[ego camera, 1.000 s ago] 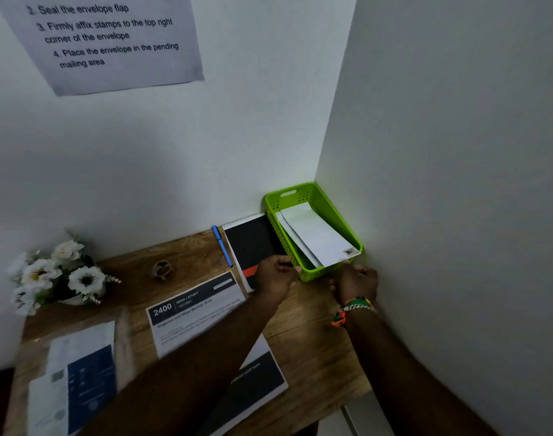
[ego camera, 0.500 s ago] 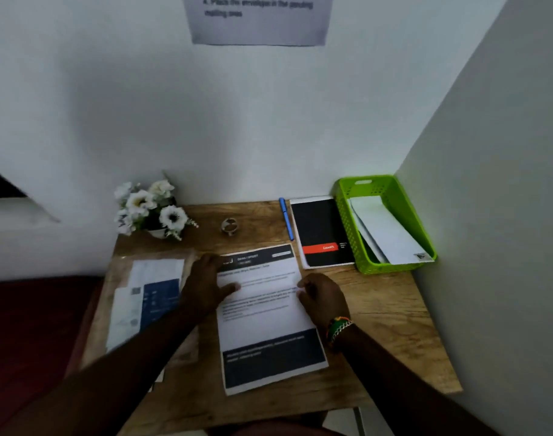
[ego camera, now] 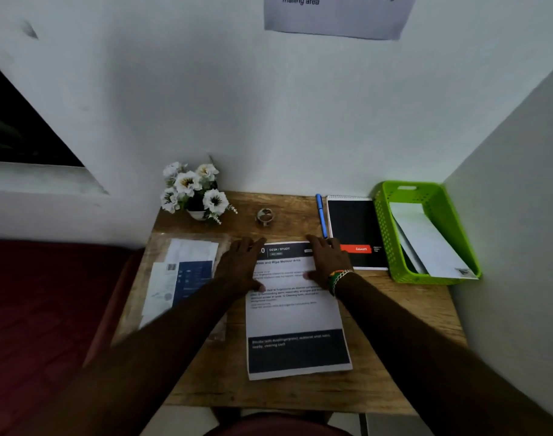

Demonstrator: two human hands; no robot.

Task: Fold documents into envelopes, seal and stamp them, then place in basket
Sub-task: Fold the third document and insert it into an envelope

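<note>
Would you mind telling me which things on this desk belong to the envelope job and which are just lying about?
Part of the job:
- printed document, with the left hand and right hand flat on its top
- green basket holding envelopes
- clear packet of papers

Just lying about:
- flowers
- blue pen
- black notebook
- small round object
- wall notice

White flowers in a pot (ego camera: 195, 193) at the desk's far left, small round object (ego camera: 264, 216) to their right, blue pen (ego camera: 321, 214) just left of a black notebook (ego camera: 354, 231), printed notice (ego camera: 338, 14) on the far wall, wooden desk (ego camera: 410, 309).
</note>
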